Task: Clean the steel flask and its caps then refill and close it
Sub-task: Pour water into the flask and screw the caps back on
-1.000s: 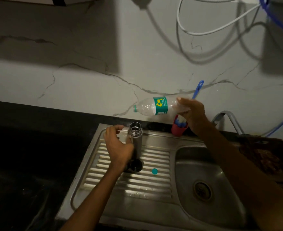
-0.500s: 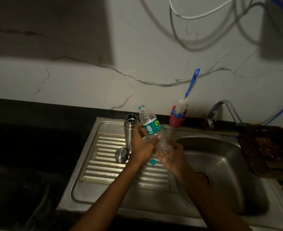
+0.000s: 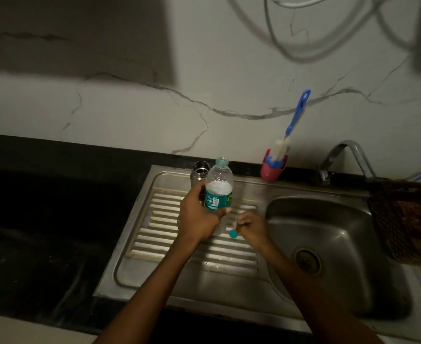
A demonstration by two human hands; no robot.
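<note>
Refilling looks like the step in hand, judging from how things lie: the slim steel flask (image 3: pixel 199 173) stands upright and uncapped on the ribbed stainless draining board (image 3: pixel 155 234), at its far edge near the wall, and its open mouth shows a dark interior whose level I cannot tell. Just beside it, in front and slightly right, the left hand (image 3: pixel 199 217) curls its fingers and thumb round the clear plastic water bottle with a green label (image 3: pixel 219 192), held upright with its neck open; the bottle holds clear water or foam up to about the shoulder. The right hand (image 3: pixel 250 225) hovers low over the board with fingers loosely curled towards the small round teal bottle cap (image 3: pixel 233 233) lying just beside them; whether it already pinches the cap I cannot tell. Cleaning appears finished, since the blue-handled bottle brush (image 3: pixel 292 125) sits back in the red plastic cup (image 3: pixel 271 172) by the curved steel tap (image 3: pixel 346 155), and the sink basin (image 3: pixel 353 281) to the right looks drained. The flask's own caps are not clearly visible here. What seems left is closing the bottle and then fitting the caps on the flask, if the flask is indeed full.
</note>
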